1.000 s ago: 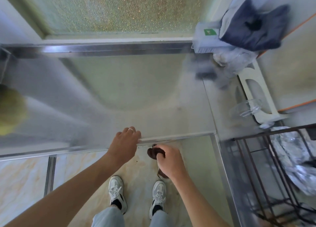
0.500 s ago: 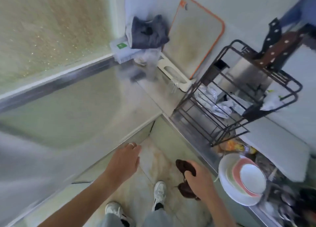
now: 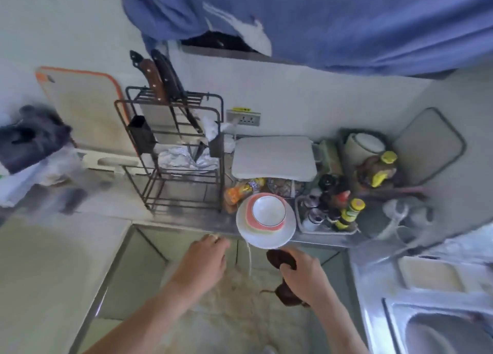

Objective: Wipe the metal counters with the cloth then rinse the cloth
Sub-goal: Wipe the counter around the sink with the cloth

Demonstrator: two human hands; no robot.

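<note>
Dark brown cloth [image 3: 281, 259] sits bunched in the right hand [image 3: 304, 276], one wad poking out above the fingers, another tail hanging below the wrist side. Judged soft, light and limp, likely damp; no breakage risk, it folds to whatever shape it is pressed into. Best held as a wad in the palm so a flat face can be pushed onto the metal; loose ends may drag or snag on the plates [image 3: 266, 221]. Right hand is curled round the cloth, knuckles up, held in air just below the front edge of the metal counter [image 3: 186, 220], close under the overhanging plates. Left hand [image 3: 205, 257] holds nothing, fingers loosely bent, fingertips near the counter edge; contact cannot be told. Both forearms reach forward from the bottom of view. Sink [image 3: 437, 329] lies to the right, well apart from the cloth.
</note>
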